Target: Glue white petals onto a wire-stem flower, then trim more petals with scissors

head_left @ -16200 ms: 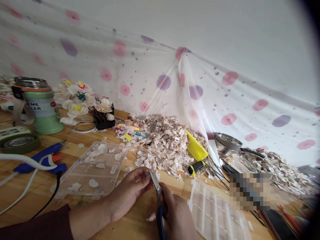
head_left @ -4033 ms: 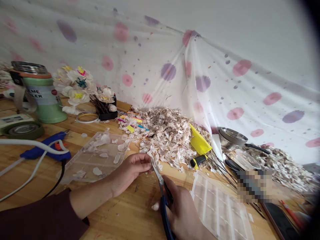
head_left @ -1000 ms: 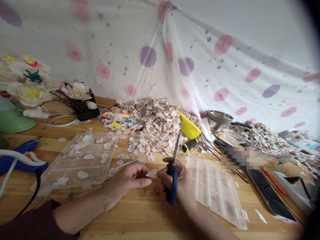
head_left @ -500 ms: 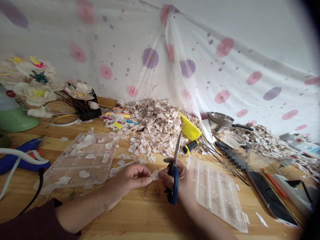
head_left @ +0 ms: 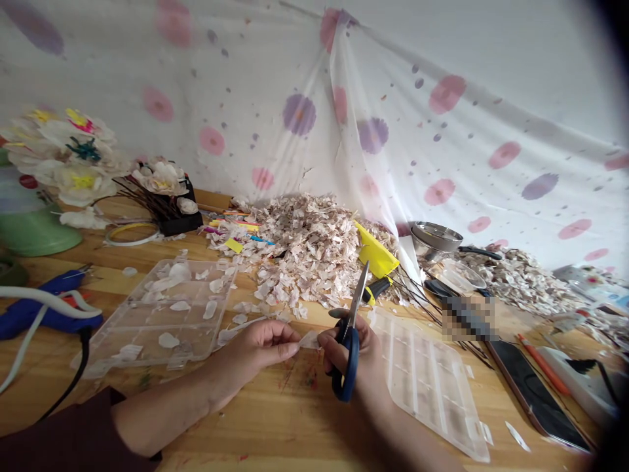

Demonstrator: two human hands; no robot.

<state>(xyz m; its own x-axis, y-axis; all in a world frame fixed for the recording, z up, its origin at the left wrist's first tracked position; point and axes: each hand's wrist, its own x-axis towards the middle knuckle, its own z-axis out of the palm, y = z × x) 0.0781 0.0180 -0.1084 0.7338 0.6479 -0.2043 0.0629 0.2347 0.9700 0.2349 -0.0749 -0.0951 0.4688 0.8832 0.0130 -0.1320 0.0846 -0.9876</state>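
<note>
A small whitish petal-like piece [head_left: 309, 339] is stretched between my two hands above the wooden table [head_left: 255, 419]. My left hand [head_left: 270, 344] pinches its left end between thumb and fingertips. My right hand [head_left: 356, 347] grips dark blue-handled scissors [head_left: 352, 360], their blades pointing up and away. The thumb and a finger of that same hand also pinch the right end of the piece. To the left lies a clear compartment box [head_left: 147, 328] with several pale petals [head_left: 168, 340] in it. Its clear divided lid or tray [head_left: 427, 380] lies to the right.
A large heap of dry petal-like flakes [head_left: 309, 242] lies behind my hands, with a yellow sheet [head_left: 376, 252] beside it. A blue glue gun [head_left: 44, 314] and white cable stand left. Finished flowers [head_left: 78, 164] stand far left. A phone [head_left: 535, 393] and metal pan [head_left: 436, 236] are right.
The whole view has shifted slightly. Both hands keep their pinch on the pale piece, which looks a little flatter and more stretched out; the scissors tilt slightly more to the right.
</note>
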